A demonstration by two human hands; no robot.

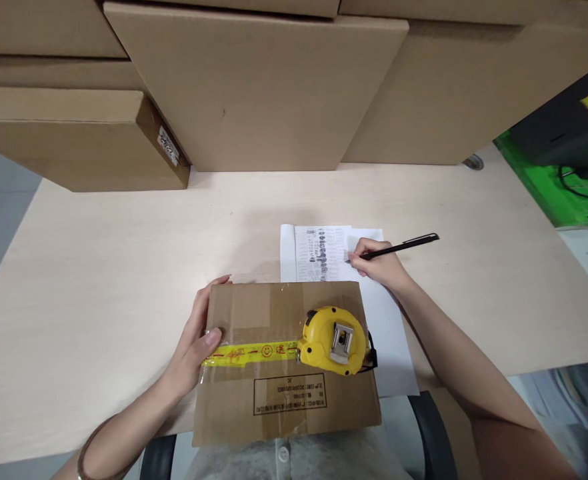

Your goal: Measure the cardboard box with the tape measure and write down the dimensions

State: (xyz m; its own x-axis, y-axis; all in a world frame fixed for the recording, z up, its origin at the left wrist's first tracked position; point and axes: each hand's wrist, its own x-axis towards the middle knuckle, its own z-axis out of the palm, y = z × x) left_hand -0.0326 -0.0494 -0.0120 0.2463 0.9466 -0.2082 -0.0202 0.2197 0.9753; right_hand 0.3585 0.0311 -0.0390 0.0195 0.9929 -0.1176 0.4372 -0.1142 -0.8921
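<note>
Light shirt front with button (259, 463), one, at the near edge, between two dark chair armrests (433, 430). Cardboard box (274, 369), one, taped, with printed label, directly above the shirt in view. Yellow strip (254, 354), red characters and smiley, across the box top. Yellow tape measure (341, 340), one, black strap, on the box's right half. Left hand (191, 353), clasping the box's left side, thumb on top. White paper (391, 340), partly covered by the box, with a sheet of dense marks (324, 250). Right hand (381, 267), fingers closed around a black pen (407, 244), tip at the paper. Pale tabletop (99, 280) beneath. Large cartons (269, 100), several, along the far side. Green crate (529, 177), far right, holding dark equipment.
</note>
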